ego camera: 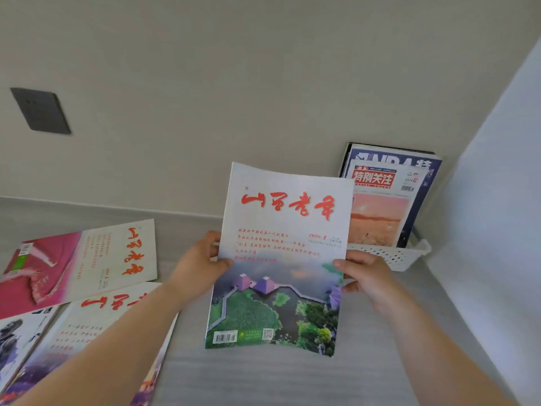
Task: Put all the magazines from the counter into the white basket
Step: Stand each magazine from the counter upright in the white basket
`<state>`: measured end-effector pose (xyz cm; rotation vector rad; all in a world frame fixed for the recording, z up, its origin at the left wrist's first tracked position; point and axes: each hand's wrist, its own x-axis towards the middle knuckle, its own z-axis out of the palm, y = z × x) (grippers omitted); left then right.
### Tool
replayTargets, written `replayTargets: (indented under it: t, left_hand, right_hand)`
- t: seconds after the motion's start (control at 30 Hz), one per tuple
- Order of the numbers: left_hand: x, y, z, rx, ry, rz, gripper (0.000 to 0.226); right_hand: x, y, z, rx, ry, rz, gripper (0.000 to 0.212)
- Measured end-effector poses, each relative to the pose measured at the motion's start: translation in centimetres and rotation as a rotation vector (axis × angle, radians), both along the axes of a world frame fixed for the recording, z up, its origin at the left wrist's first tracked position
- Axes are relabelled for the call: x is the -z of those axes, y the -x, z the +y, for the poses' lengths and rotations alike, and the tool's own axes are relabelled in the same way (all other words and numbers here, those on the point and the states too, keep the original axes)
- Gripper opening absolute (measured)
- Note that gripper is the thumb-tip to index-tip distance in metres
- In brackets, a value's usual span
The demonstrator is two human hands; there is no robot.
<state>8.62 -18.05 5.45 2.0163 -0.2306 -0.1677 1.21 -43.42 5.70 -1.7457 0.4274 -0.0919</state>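
Observation:
A magazine (281,253) with red title characters and a green garden photo is lifted upright over the grey counter. My left hand (196,268) grips its left edge, thumb on the cover. My right hand (366,276) grips its right edge. Behind it, in the back right corner, stands the white perforated basket (392,256). Two magazines lean upright inside it: an orange-covered magazine (377,206) in front and a blue magazine (421,171) behind. On the counter at left lie a pink-covered magazine (79,262), a magazine with red title (87,332) under my left forearm, and a dark-photo magazine (17,344).
The beige wall behind carries a dark grey socket plate (41,111). A pale side wall (491,230) closes the counter (263,379) on the right, right beside the basket.

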Motion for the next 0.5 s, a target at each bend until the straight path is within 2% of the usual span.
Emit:
replayTargets:
  t: [0.17,0.27,0.33,0.5]
  left_hand:
    - [-3.0,-2.1,-5.9,0.082,-0.015,-0.054,0.017]
    - [-4.8,-3.5,-10.2,0.056,-0.001,-0.155,0.015]
    - [-6.1,-4.6,-13.1,0.04,0.026,-0.204,0.014]
    - [-7.8,-7.1,-18.9,0.031,0.083,-0.259,0.02]
  right_hand:
    - [-3.1,-1.1,-5.9,0.058,0.08,-0.109,0.025]
    - [-5.1,-2.3,-9.7,0.133,0.098,-0.193,0.018]
    - [-6.3,-3.2,-12.1,0.181,0.113,-0.273,0.021]
    - [-8.0,-5.1,-17.2,0.28,0.205,-0.464,0.029]
